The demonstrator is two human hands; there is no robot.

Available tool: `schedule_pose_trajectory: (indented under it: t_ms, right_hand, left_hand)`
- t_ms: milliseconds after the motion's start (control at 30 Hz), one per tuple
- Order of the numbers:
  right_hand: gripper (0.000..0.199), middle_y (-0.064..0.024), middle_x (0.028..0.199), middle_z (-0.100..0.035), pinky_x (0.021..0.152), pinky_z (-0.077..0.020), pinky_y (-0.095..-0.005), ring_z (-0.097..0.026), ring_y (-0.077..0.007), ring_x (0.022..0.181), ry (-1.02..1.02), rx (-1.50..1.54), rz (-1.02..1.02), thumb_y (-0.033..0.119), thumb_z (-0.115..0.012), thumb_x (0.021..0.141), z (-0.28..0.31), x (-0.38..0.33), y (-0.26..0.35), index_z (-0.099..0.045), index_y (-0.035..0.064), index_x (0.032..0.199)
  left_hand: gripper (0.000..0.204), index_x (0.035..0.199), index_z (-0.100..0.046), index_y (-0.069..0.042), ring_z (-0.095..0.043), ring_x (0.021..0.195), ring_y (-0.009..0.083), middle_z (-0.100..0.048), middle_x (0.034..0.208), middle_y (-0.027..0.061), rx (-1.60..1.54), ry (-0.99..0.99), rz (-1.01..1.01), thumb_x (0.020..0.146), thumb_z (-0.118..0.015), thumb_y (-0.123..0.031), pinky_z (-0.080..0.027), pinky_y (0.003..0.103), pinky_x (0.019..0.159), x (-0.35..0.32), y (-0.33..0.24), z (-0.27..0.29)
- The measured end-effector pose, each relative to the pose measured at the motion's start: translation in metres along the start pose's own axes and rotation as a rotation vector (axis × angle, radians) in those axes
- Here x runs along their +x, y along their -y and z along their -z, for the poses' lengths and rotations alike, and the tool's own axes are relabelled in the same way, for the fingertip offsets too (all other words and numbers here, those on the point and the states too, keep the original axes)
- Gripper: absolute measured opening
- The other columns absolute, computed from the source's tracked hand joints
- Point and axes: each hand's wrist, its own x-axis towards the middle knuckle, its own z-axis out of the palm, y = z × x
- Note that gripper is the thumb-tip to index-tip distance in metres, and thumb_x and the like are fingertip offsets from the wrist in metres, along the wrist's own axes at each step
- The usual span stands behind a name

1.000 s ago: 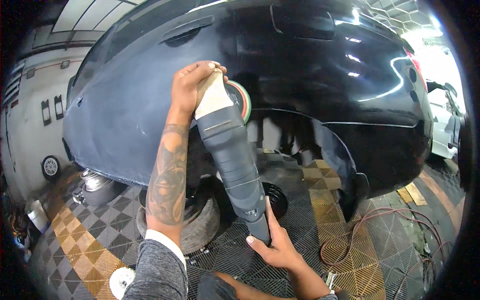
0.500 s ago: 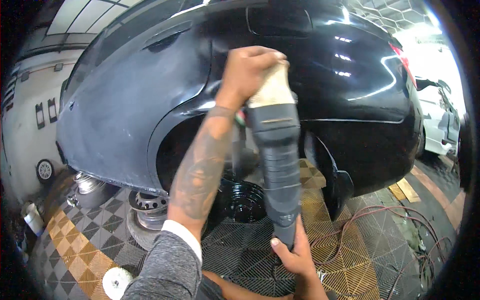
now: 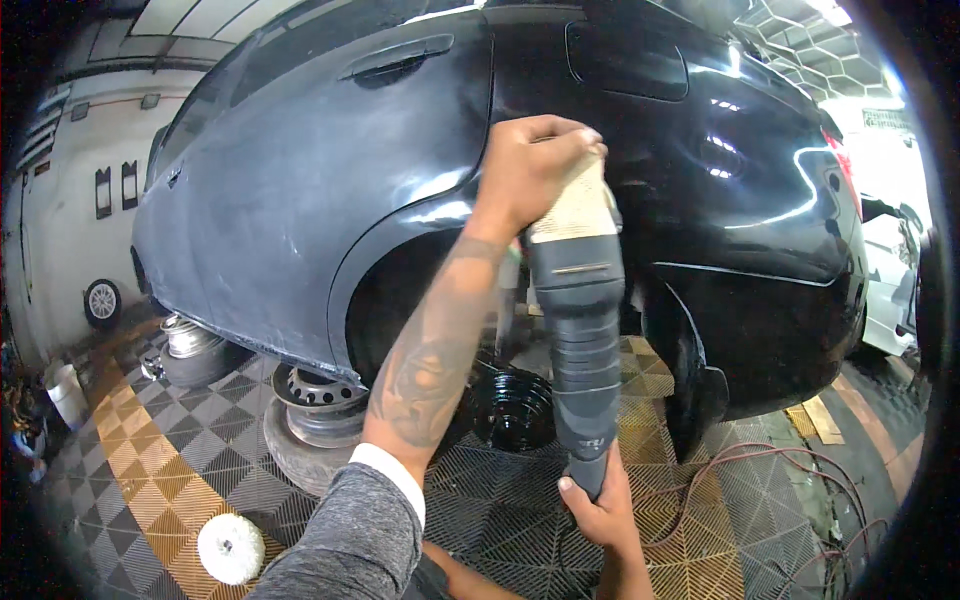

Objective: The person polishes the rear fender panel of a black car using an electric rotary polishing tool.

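Observation:
A long dark grey power polisher (image 3: 582, 345) stands nearly upright in front of the black car (image 3: 740, 330), held in both hands. My left hand (image 3: 540, 170) is closed around its upper end, which is wrapped in tan tape (image 3: 577, 212). Lower down, my right hand (image 3: 607, 503) grips the narrow rear handle, thumb along its side. The tool's working face is turned away and hidden. Behind the tool and my left forearm lie the rear door (image 3: 250, 200), dull and greyish, and the dark wheel arch, where no wheel is fitted.
On the tiled grating floor lie a white fluffy pad (image 3: 231, 549), a tyre with a steel rim (image 3: 318, 425), another rim and tyre (image 3: 195, 350), and a black rim (image 3: 512, 408). Reddish hose (image 3: 740, 452) loops at right. A white bucket (image 3: 67, 396) stands far left.
The view has swung left, so the car sits further right and lower in the picture. Both hands keep their hold on the polisher, which is slightly further left against the car.

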Motion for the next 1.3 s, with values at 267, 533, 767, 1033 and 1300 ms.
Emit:
schedule_pose_trajectory:
  t_ms: [267,533,767,1033,1300]
  right_hand:
    - [0.104,-0.031,0.125,-0.062,0.097,-0.0496,-0.0426,-0.065,-0.0457,0.111,0.21,-0.073,0.065,0.026,-0.069,0.088,-0.044,0.036,0.009,0.004,0.0022,0.158]
    - [0.1,-0.0288,0.143,-0.051,0.106,-0.0425,-0.0394,-0.057,-0.0389,0.127,0.363,0.082,0.011,0.018,-0.068,0.088,-0.068,0.053,0.023,0.001,-0.0016,0.158]
    - [0.103,-0.0328,0.13,-0.059,0.097,-0.05,-0.0436,-0.065,-0.0463,0.111,0.263,-0.028,0.036,0.025,-0.069,0.088,-0.05,0.039,0.015,0.002,0.0008,0.158]
    - [0.105,-0.0304,0.133,-0.059,0.102,-0.0462,-0.0402,-0.062,-0.04,0.12,0.17,-0.017,-0.056,0.023,-0.071,0.085,-0.007,0.014,0.024,0.001,0.0017,0.159]
    - [0.078,-0.0089,0.107,-0.06,0.087,-0.0475,-0.0321,-0.056,-0.0158,0.089,-0.028,0.191,-0.186,0.014,-0.068,0.084,0.015,-0.002,0.024,-0.03,-0.0022,0.15]
  left_hand:
    - [0.03,0.105,-0.067,0.008,-0.072,0.086,0.0265,-0.072,0.101,0.0206,-0.099,-0.101,0.052,0.093,-0.06,-0.018,-0.058,0.034,0.078,-0.031,0.002,0.11]
    - [0.031,0.106,-0.066,0.006,-0.071,0.09,0.028,-0.071,0.102,0.0192,-0.026,-0.238,0.086,0.091,-0.058,-0.019,-0.058,0.036,0.078,-0.052,-0.007,0.163]
    - [0.033,0.106,-0.066,0.009,-0.071,0.09,0.0283,-0.071,0.101,0.019,-0.017,-0.139,0.076,0.091,-0.057,-0.02,-0.057,0.036,0.078,-0.033,-0.002,0.122]
    - [0.023,0.106,-0.069,0.004,-0.074,0.087,0.0254,-0.073,0.098,0.0168,0.36,0.054,-0.315,0.093,-0.062,-0.014,-0.06,0.034,0.079,0.008,0.015,0.05]
    - [0.023,0.096,-0.073,0.005,-0.073,0.079,0.0198,-0.075,0.09,0.0141,0.074,0.042,-0.04,0.09,-0.064,-0.015,-0.058,0.029,0.075,0.034,0.009,-0.02]
